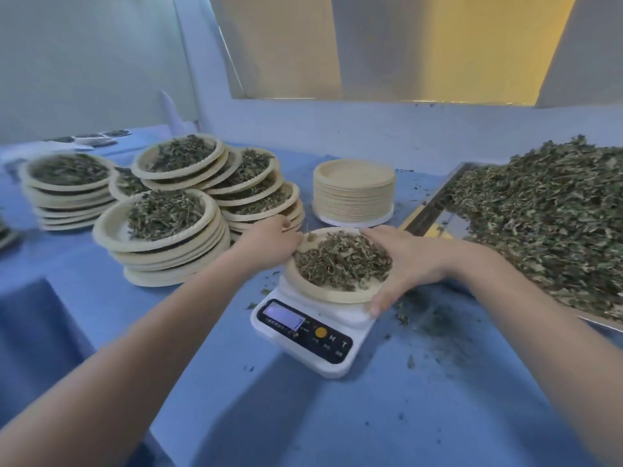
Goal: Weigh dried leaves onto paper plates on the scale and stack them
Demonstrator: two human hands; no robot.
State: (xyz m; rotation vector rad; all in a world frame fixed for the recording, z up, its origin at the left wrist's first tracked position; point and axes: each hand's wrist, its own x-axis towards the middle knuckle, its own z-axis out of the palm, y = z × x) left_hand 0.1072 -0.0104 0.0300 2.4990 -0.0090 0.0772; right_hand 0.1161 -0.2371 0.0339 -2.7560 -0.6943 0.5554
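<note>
I'm looking down on a blue-covered table set against a pale wall. The biggest thing on it is the metal tray at three o'clock, heaped with loose dried leaves. From nine to eleven o'clock stand the stacks of filled plates, several piles close together, each topped with leaves. At twelve o'clock sits a tidy stack of empty plates. Dead centre is the white scale, its display blurred, so I cannot read it. On its platform rests a paper plate carrying a portion of leaves. My left hand curls its fingers round the rim at ten o'clock; my right hand grips the rim at three o'clock, thumb over the top, I think. Crumbs lie beside the scale.
</note>
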